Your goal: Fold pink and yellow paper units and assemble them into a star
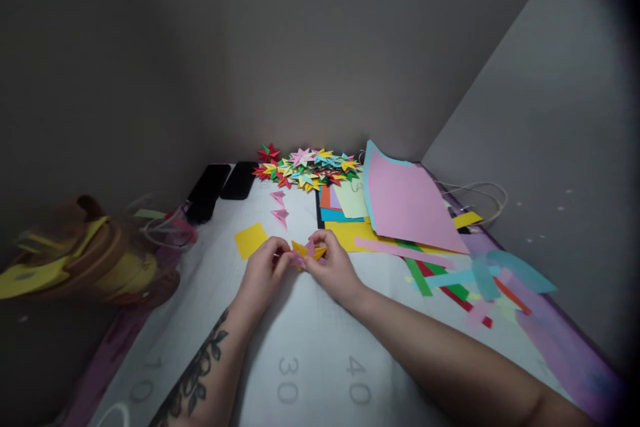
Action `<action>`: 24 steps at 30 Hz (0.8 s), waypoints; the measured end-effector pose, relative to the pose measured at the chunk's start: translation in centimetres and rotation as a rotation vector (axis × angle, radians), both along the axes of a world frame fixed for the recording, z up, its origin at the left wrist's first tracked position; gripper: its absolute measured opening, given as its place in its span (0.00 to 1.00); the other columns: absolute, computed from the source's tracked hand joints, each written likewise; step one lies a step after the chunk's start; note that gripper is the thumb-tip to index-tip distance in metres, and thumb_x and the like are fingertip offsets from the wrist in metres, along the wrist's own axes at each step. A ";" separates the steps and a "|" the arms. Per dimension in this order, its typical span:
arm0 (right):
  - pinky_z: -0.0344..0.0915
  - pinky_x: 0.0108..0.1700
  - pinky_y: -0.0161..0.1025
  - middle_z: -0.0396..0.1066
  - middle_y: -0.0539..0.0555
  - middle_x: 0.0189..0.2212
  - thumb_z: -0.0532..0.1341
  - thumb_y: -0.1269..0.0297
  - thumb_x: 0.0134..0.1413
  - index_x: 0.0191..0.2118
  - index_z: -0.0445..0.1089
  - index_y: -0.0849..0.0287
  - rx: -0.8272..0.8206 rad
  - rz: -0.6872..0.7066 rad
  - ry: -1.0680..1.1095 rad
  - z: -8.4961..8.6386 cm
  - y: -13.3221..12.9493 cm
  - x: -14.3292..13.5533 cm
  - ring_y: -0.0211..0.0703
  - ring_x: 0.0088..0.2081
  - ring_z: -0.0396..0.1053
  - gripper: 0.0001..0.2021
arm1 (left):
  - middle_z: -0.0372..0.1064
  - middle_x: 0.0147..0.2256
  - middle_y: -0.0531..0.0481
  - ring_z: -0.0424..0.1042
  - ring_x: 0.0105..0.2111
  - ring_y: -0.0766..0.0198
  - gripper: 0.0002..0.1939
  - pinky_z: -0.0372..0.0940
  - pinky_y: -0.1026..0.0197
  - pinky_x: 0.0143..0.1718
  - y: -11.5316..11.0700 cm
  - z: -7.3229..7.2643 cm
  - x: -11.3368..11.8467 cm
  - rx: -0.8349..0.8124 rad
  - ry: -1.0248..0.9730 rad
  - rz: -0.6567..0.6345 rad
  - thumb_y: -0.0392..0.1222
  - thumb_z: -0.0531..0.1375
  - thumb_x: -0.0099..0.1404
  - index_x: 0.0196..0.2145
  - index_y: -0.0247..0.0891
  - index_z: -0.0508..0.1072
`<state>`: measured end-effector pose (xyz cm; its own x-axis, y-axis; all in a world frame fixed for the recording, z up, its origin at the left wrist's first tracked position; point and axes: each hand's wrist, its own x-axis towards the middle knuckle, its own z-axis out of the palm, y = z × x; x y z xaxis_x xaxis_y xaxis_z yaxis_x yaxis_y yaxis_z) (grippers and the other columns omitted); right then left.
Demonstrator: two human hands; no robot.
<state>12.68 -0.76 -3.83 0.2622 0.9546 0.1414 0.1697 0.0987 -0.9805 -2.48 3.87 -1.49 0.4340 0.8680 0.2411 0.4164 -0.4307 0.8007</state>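
Between my two hands is a folded paper star [311, 250] with pink and yellow points. My left hand [270, 260] pinches its left side, and my right hand [334, 260] grips its right side; the fingers hide part of it. A square of yellow paper [251, 240] lies flat just beyond my left hand. Two small folded pink paper pieces [280, 217] rest on the white mat [300, 333] farther back. Behind them is a heap of finished-looking paper stars [310, 168] in many colours.
Two dark phones [240, 180] lie at the back left, near a white cable. A terracotta-coloured pot [100, 253] stands at the left edge. Large pink sheets [413, 197] lean at the back right, over coloured paper. Loose paper strips [450, 283] are scattered on the right.
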 end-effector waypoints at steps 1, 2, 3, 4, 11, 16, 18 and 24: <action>0.64 0.37 0.36 0.65 0.49 0.35 0.59 0.69 0.44 0.40 0.60 0.54 0.002 0.000 0.001 0.0 0.0 0.0 0.39 0.35 0.66 0.14 | 0.67 0.28 0.54 0.67 0.27 0.67 0.04 0.62 0.66 0.28 0.0 0.0 0.0 -0.006 -0.012 0.020 0.40 0.55 0.63 0.30 0.38 0.65; 0.64 0.37 0.36 0.65 0.48 0.35 0.59 0.70 0.44 0.40 0.60 0.54 0.003 -0.001 0.006 0.0 0.0 0.0 0.39 0.35 0.66 0.14 | 0.67 0.29 0.53 0.67 0.27 0.67 0.04 0.62 0.66 0.29 -0.1 0.0 0.0 0.008 -0.020 0.023 0.39 0.55 0.63 0.31 0.38 0.66; 0.64 0.37 0.36 0.65 0.48 0.35 0.59 0.70 0.44 0.40 0.60 0.54 0.002 -0.002 0.015 -0.1 0.0 0.0 0.39 0.35 0.66 0.14 | 0.68 0.29 0.52 0.68 0.29 0.67 0.03 0.63 0.65 0.30 0.0 0.0 0.0 0.037 -0.022 0.009 0.38 0.55 0.63 0.31 0.38 0.67; 0.64 0.37 0.36 0.65 0.48 0.35 0.59 0.71 0.43 0.39 0.60 0.54 0.000 -0.001 0.024 -0.1 0.0 0.0 0.39 0.35 0.66 0.14 | 0.69 0.30 0.51 0.68 0.30 0.66 0.04 0.63 0.65 0.31 0.0 -0.1 -0.1 0.074 -0.022 -0.018 0.36 0.55 0.63 0.31 0.38 0.69; 0.64 0.36 0.35 0.65 0.48 0.33 0.60 0.69 0.45 0.39 0.60 0.55 0.010 -0.003 0.044 0.2 0.1 0.0 0.39 0.34 0.66 0.13 | 0.72 0.33 0.47 0.70 0.34 0.63 0.07 0.64 0.62 0.34 0.0 0.0 0.0 0.090 -0.087 -0.037 0.36 0.57 0.61 0.35 0.38 0.76; 0.64 0.35 0.36 0.65 0.48 0.33 0.61 0.66 0.46 0.38 0.59 0.55 0.009 -0.021 0.000 0.6 -0.2 -0.1 0.40 0.34 0.65 0.12 | 0.71 0.34 0.47 0.70 0.32 0.63 0.07 0.64 0.63 0.32 -0.3 0.0 0.8 -0.182 -0.145 0.024 0.41 0.61 0.57 0.32 0.36 0.75; 0.64 0.35 0.36 0.65 0.49 0.33 0.61 0.66 0.46 0.38 0.59 0.55 0.019 -0.030 -0.026 0.6 -0.2 -0.1 0.40 0.35 0.66 0.12 | 0.71 0.33 0.47 0.69 0.32 0.63 0.07 0.63 0.63 0.33 -0.4 0.0 0.9 -0.244 -0.154 0.032 0.43 0.61 0.57 0.30 0.36 0.74; 0.64 0.34 0.35 0.65 0.48 0.33 0.61 0.67 0.46 0.38 0.60 0.55 0.025 -0.035 -0.017 0.2 0.0 -0.2 0.39 0.34 0.66 0.12 | 0.70 0.29 0.48 0.68 0.31 0.62 0.12 0.60 0.63 0.33 -0.3 -0.2 0.7 -0.244 -0.101 0.046 0.45 0.57 0.60 0.27 0.35 0.74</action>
<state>12.53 -0.72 -3.59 0.2925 0.9411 0.1695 0.1903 0.1165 -0.9748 -1.73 3.60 -1.67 0.3775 0.9239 0.0625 0.3434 -0.2023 0.9171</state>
